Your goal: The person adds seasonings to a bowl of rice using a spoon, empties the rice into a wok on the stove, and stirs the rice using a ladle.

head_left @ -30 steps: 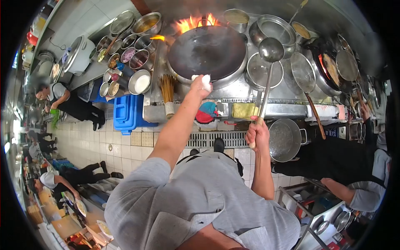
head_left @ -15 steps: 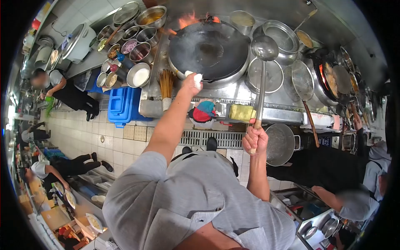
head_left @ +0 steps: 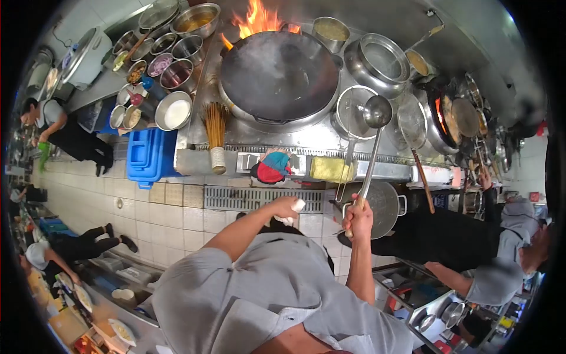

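Well ahead of the left grip (head_left: 286, 209), a large wok (head_left: 280, 82) is seated over a burner; its dark hollow is veiled by smoke, and flames (head_left: 258, 20) are seen behind its far rim. Ahead and to the left of the same grip, a blue bin (head_left: 147, 156) is placed. Just right of the right grip (head_left: 357, 217), a two-handled steel pot (head_left: 389, 221) is set low. Far ahead and left of the left grip, amber liquid is held in a steel bowl (head_left: 203, 32), something white in a nearer steel bowl (head_left: 159, 115), and purple shreds (head_left: 160, 66) in a smaller one.

Both grips are held above a tiled floor (head_left: 159, 209), short of the steel tabletop (head_left: 244, 138). To the right of the right grip, a person in a black apron (head_left: 448, 236) is seen. The right grip is wrapped round the pale handle of a ladle (head_left: 370, 162), whose bowl is raised ahead of it. Ahead and left of the left grip, a bamboo brush (head_left: 214, 127) is laid at the tabletop's edge. By the left grip, a white cloth (head_left: 299, 205) is clasped.

The two-handled pot's contents cannot be made out; the left fingertips are partly hidden, and utensils at the far right are blurred.
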`<state>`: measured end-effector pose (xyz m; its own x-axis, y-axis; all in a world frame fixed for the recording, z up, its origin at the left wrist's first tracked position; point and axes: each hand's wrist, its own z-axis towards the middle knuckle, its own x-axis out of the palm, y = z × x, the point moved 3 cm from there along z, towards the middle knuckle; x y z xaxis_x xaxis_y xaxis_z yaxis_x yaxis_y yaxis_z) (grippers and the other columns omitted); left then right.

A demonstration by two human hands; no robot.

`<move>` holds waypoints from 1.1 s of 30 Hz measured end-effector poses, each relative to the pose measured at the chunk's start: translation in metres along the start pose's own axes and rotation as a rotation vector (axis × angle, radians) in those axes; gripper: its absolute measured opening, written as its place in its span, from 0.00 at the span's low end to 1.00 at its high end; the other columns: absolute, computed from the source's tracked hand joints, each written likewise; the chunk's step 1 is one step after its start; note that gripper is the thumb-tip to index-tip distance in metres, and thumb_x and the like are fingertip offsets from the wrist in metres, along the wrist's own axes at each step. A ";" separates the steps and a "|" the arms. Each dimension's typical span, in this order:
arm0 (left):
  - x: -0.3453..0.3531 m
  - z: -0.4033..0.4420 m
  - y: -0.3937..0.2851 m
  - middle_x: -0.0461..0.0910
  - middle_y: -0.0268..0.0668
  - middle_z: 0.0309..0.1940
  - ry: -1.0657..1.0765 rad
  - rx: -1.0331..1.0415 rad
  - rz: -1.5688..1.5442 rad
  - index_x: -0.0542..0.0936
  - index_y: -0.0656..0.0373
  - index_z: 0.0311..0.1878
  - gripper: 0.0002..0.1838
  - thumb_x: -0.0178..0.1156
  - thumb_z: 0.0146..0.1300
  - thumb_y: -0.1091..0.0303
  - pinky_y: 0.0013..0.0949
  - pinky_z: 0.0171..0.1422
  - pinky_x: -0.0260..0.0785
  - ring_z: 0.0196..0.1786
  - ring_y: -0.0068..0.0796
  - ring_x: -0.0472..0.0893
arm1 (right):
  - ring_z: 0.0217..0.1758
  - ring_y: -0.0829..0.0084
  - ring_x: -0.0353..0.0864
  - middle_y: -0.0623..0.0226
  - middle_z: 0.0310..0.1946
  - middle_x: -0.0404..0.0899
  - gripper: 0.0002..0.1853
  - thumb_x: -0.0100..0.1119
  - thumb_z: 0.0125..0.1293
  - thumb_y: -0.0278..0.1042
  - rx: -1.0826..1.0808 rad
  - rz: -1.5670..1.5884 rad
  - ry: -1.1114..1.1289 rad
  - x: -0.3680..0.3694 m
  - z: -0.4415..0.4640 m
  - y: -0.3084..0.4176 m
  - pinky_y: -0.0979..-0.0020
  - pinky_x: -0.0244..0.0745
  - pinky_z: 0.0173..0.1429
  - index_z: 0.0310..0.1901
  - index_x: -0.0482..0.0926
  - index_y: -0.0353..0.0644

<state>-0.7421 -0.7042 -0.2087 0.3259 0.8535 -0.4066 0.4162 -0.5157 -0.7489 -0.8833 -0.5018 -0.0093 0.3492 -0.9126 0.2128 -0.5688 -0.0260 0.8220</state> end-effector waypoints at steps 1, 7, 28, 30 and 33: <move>0.030 0.033 0.025 0.71 0.57 0.70 -0.148 -0.038 0.114 0.63 0.66 0.77 0.51 0.75 0.50 0.59 0.48 0.71 0.70 0.66 0.56 0.77 | 0.10 0.76 0.64 0.68 0.17 0.67 0.21 0.46 0.64 0.20 -0.019 -0.048 -0.017 0.003 -0.003 0.003 0.72 0.61 0.14 0.60 0.70 0.38; 0.049 0.111 0.027 0.56 0.49 0.81 -0.230 -0.094 0.339 0.53 0.58 0.82 0.49 0.65 0.57 0.72 0.48 0.65 0.74 0.62 0.47 0.82 | 0.10 0.77 0.63 0.70 0.18 0.65 0.25 0.44 0.70 0.25 0.098 0.628 0.422 0.006 -0.015 0.023 0.72 0.60 0.16 0.69 0.67 0.38; 0.062 -0.148 0.189 0.85 0.53 0.48 -0.573 -0.492 -0.032 0.81 0.64 0.51 0.29 0.70 0.54 0.50 0.52 0.59 0.77 0.53 0.55 0.85 | 0.11 0.76 0.65 0.67 0.19 0.70 0.03 0.53 0.64 0.22 -0.062 -0.350 0.273 0.173 0.073 0.057 0.72 0.59 0.14 0.35 0.70 0.41; 0.066 -0.244 0.219 0.85 0.57 0.48 -0.742 -0.719 -0.168 0.79 0.67 0.53 0.32 0.71 0.53 0.49 0.55 0.60 0.76 0.54 0.59 0.84 | 0.11 0.76 0.65 0.67 0.18 0.69 0.02 0.52 0.65 0.22 -0.034 -0.313 0.274 0.174 0.062 0.054 0.71 0.59 0.13 0.34 0.71 0.40; 0.108 -0.365 0.263 0.85 0.58 0.50 -0.907 -1.066 -0.323 0.78 0.68 0.55 0.35 0.73 0.52 0.49 0.52 0.62 0.75 0.57 0.59 0.83 | 0.11 0.78 0.65 0.67 0.22 0.72 0.06 0.54 0.64 0.22 0.068 -0.217 0.313 0.174 0.050 0.046 0.73 0.60 0.14 0.41 0.72 0.41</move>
<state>-0.2870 -0.7750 -0.2588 -0.3783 0.4849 -0.7886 0.9244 0.2431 -0.2940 -0.8862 -0.6828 0.0391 0.6713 -0.7146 0.1967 -0.5009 -0.2417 0.8311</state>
